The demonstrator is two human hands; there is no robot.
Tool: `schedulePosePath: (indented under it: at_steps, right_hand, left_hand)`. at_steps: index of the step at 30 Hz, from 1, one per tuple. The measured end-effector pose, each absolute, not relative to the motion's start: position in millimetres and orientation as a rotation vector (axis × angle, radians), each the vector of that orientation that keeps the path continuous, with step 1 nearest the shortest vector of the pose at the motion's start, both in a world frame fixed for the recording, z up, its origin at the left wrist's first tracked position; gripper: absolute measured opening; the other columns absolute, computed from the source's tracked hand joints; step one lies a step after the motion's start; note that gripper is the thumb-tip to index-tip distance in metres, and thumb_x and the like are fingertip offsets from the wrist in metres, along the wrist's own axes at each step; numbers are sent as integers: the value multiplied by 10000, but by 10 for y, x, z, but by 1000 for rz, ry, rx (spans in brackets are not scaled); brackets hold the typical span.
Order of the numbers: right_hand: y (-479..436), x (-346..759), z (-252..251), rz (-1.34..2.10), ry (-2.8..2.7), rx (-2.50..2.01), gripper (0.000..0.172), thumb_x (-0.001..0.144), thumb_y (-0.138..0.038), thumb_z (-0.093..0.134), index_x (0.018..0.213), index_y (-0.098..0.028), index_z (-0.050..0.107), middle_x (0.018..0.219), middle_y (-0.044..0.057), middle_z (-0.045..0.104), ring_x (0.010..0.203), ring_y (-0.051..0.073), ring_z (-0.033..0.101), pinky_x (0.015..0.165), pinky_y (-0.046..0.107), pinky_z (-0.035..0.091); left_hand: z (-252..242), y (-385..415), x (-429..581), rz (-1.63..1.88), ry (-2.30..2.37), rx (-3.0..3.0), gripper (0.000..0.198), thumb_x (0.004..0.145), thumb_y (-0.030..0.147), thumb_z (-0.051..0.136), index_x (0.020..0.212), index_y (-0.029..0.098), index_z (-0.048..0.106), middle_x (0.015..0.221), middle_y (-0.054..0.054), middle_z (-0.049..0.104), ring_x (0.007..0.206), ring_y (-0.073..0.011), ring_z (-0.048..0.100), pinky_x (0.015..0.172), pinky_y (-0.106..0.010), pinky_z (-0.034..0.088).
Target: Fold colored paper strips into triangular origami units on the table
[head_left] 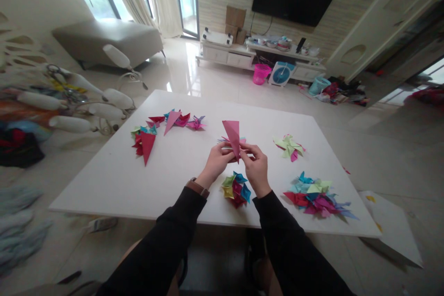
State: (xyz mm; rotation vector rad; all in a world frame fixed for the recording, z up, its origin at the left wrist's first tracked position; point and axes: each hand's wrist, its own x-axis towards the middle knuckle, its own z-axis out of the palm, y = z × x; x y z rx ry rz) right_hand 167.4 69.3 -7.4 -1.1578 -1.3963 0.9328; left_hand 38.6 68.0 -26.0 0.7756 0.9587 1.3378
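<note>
Over the table (173,180), left hand (217,163) and right hand (257,167) pinch 1 pink paper (232,135), fingers closed on it; a clean crease wants aligned edges, firm pressure.

Both hands meet over the middle of the white desk (114,180), pinching a folded pink paper (232,136) that stands up in a narrow point between them. The left hand (217,162) grips its lower edge from one side, the right hand (256,166) from the other, fingers (247,151) closed on the fold. Just below the hands lies a small heap of folded pieces (236,188) in blue, green and red. A wider heap (317,196) sits near the right edge, a pale green cluster (288,146) behind it. Red and pink triangles (147,144) lie scattered on the far left. A watch (197,188) shows at the left wrist.
</note>
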Motion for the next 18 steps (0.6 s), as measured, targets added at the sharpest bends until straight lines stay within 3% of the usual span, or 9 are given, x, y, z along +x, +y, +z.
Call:
schedulePosePath:
  at_steps: [6,9,12,15,18]
  right_hand:
    - [720,1704,-123,828,-1433,-1161,158,838,-249,606,828,-222,761,1033,65,653,949,204,640,607,267,494]
    - [739,1704,-136,876,-1368,-1202,137,823,-301,651,899,-206,713,1011,67,668,895,204,642,605,276,503]
    - [767,1703,-162,939,-1269,-1201,252,786,-318,704,999,-201,637,956,55,684,848,196,646,648,293,519]
    - [803,1713,-211,969,-1211,-1182,267,757,-290,715,986,-191,621,908,47,681,845,193,648,698,307,525]
    - [832,1730,-258,957,-1153,-1211,249,747,-270,694,970,-187,622,847,23,661,779,176,631,674,297,515]
  left_hand:
    - [-303,680,388,1313,921,775,367,714,218,827,995,127,610,792,-76,756,729,-182,728,778,-359,595]
    - [-325,683,387,1282,885,813,384,727,253,827,1022,134,613,815,-83,758,713,-177,721,728,-330,584]
    - [-327,681,386,1244,860,855,382,741,267,815,1042,135,618,804,-77,750,687,-172,708,675,-298,567]
    - [-315,680,388,1222,885,876,350,773,271,784,1052,133,624,795,-67,732,692,-167,702,673,-291,567]
    - [-295,681,391,1282,964,886,311,808,275,742,1059,145,611,913,-81,731,719,-154,704,692,-294,580]
